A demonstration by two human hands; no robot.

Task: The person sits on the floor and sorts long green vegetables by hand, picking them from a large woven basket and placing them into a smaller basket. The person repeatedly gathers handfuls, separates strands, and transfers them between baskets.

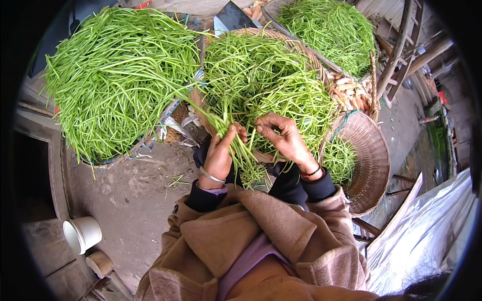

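My left hand [222, 154], with a silver bangle at the wrist, grips a bunch of long green stems [215, 122] whose ends hang below the fingers. Just right of it, my right hand [283, 137] has its thumb and forefinger tips drawn close together beside a thin stem. Whether that stem is pinched between them is too small to tell. Both hands are over the near edge of a wicker basket [314, 56] heaped with tangled green stems [260, 75]. To the left, a wide basket carries a larger mound of straighter stems [124, 79].
Right of my knees, a round wicker basket [371, 161] leans with some stems inside. Corn cobs [352, 94] lie behind it, near another green heap [331, 34] and a wooden ladder [401, 49]. A white bucket [88, 233] and wooden stump [99, 264] are at lower left.
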